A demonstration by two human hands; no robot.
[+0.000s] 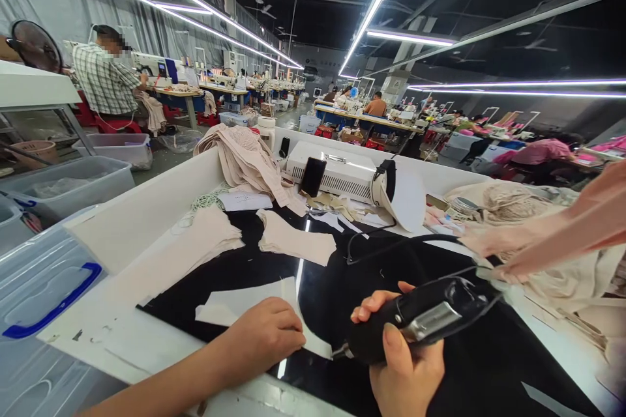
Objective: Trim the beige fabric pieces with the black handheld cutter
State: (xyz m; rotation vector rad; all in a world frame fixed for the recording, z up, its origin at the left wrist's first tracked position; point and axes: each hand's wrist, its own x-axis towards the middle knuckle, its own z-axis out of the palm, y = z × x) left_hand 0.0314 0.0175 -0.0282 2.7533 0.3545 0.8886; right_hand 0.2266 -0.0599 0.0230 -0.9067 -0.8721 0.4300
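Note:
My right hand [411, 365] is wrapped round a black handheld power tool [415, 319] with a cord and a thin metal tip. Its tip touches, or nearly touches, the narrow right end of a pale, curved cut piece [239, 303] lying on a black glossy board [342, 313]. On that same piece rests my left hand [268, 335], its fingers curled and pressed together at the curved edge; the fingertips are partly hidden. Behind it lies a stack of cream fabric pieces [296, 238]. Another cream stack [200, 241] is to the left.
A co-worker's blurred arm [552, 241] reaches in from the right near cream fabric [572, 280]. At the back stand a white vented machine [337, 172], a phone [313, 176] and draped fabric [244, 156]. Clear plastic bins [44, 287] are at left. People sit at sewing machines beyond.

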